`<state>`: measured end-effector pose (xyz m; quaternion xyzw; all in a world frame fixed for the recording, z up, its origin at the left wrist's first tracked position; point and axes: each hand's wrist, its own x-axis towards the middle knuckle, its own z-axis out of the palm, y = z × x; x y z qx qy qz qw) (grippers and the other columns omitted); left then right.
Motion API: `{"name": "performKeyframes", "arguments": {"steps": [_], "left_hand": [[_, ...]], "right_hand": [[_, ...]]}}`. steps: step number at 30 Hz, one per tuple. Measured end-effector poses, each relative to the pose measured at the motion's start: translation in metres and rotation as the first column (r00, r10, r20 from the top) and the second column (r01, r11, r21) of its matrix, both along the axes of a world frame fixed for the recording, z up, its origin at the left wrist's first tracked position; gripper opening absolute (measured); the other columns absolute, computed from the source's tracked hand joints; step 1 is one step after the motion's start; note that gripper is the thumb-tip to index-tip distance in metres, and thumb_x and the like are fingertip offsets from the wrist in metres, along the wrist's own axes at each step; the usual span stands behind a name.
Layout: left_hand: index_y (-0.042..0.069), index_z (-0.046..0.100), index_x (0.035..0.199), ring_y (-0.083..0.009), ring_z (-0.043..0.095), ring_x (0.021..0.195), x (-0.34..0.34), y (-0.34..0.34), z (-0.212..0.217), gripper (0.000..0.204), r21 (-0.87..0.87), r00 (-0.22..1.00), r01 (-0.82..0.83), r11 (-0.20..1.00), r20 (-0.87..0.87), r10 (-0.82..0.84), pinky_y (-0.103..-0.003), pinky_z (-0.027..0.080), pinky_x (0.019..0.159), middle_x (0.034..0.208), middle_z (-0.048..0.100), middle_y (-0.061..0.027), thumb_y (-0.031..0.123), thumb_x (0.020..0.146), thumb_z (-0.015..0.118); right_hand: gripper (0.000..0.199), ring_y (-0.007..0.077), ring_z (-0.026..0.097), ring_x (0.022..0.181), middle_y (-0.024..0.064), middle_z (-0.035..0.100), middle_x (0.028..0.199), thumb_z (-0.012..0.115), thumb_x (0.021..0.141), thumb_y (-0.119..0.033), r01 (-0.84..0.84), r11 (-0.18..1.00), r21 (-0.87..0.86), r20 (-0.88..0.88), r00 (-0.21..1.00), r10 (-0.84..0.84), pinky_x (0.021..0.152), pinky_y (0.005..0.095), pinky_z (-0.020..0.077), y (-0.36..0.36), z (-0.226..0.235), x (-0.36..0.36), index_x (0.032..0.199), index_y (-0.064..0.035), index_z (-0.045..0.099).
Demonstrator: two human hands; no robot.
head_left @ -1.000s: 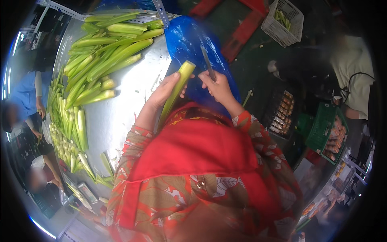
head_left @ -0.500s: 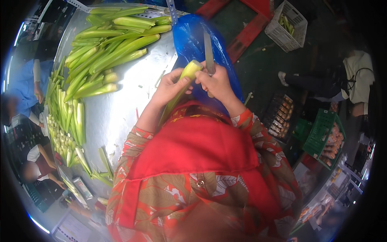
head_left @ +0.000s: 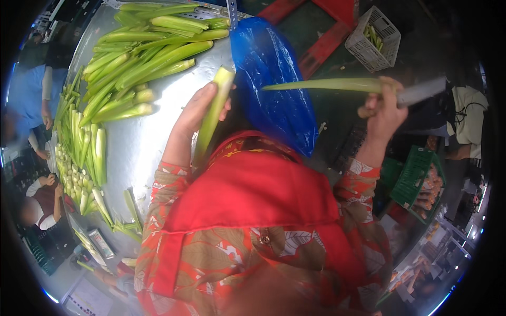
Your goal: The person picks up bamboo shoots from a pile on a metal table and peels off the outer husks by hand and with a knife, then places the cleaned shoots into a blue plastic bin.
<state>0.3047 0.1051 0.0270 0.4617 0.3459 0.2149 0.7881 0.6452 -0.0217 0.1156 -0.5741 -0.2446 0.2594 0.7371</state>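
Note:
My left hand (head_left: 196,110) is closed round a thick pale-green stalk (head_left: 215,102), whose cut end points up and away from me. Out to the right, my right hand (head_left: 386,113) grips a knife (head_left: 420,94) with its blade pointing right. A long green peel strip (head_left: 321,85) is pinched in the same hand and stretches left above a blue plastic bag (head_left: 271,79). Several more green stalks (head_left: 153,66) lie heaped on the metal table (head_left: 145,152) at my left.
A white crate (head_left: 373,45) with green pieces stands on the floor at the far right, beside a red frame (head_left: 316,58). Green crates (head_left: 414,181) are to the right. Other people (head_left: 32,100) are at the table's left side, and one person (head_left: 466,121) is at the right.
My right hand has swung out to the right, away from the stalk, with the knife and a peel strip. My left hand has shifted slightly left, still holding the stalk.

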Motion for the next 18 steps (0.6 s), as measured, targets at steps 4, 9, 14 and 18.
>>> {"name": "performKeyframes", "arguments": {"steps": [4, 9, 14, 18], "left_hand": [[0.004, 0.049, 0.123, -0.0122, 0.056, 0.068, -0.01, 0.003, 0.012, 0.05, -0.121, 0.997, -0.074, 0.99, -0.036, 0.07, -0.026, 0.048, 0.062, 0.085, 0.061, -0.0069, 0.043, 0.099, 0.032], [0.0, 0.045, 0.133, -0.0128, 0.06, 0.079, -0.029, 0.002, 0.013, 0.049, -0.015, 0.997, -0.053, 0.998, 0.056, 0.054, -0.027, 0.052, 0.069, 0.095, 0.06, -0.0054, 0.027, 0.093, 0.053], [0.002, 0.052, 0.123, -0.0094, 0.059, 0.072, -0.047, -0.002, 0.013, 0.043, 0.151, 0.991, -0.118, 0.981, -0.042, 0.126, -0.023, 0.048, 0.065, 0.088, 0.063, -0.0024, 0.02, 0.087, 0.066], [0.008, 0.043, 0.127, -0.0121, 0.06, 0.071, -0.081, -0.006, 0.011, 0.041, 0.094, 0.979, -0.197, 0.976, -0.034, 0.2, -0.027, 0.053, 0.065, 0.091, 0.06, -0.005, 0.02, 0.092, 0.061]], "right_hand": [[0.015, 0.0037, 0.048, 0.048, 0.0031, 0.059, 0.066, 0.06, 0.089, -0.015, 0.061, 0.969, -0.239, 0.378, 0.925, 0.035, 0.04, 0.0199, 0.0351, -0.001, -0.02, 0.0, 0.096, -0.0028, 0.064], [0.022, 0.0121, 0.059, 0.057, 0.0067, 0.063, 0.068, 0.063, 0.084, -0.017, -0.234, 0.758, -0.609, 0.273, 0.835, 0.477, 0.052, 0.0258, 0.0461, 0.027, -0.107, -0.048, 0.099, -0.0018, 0.065], [0.049, 0.0276, 0.067, 0.066, 0.0181, 0.067, 0.076, 0.066, 0.08, -0.028, -0.186, 0.499, -0.846, 0.349, 0.513, 0.784, 0.064, 0.0368, 0.0506, 0.032, -0.234, -0.088, 0.121, -0.003, 0.058], [0.053, 0.0172, 0.058, 0.051, 0.0108, 0.063, 0.07, 0.067, 0.081, -0.028, -0.316, 0.526, -0.79, 0.128, 0.753, 0.645, 0.05, 0.0303, 0.048, 0.035, -0.208, -0.103, 0.125, 0.0001, 0.055]]}}
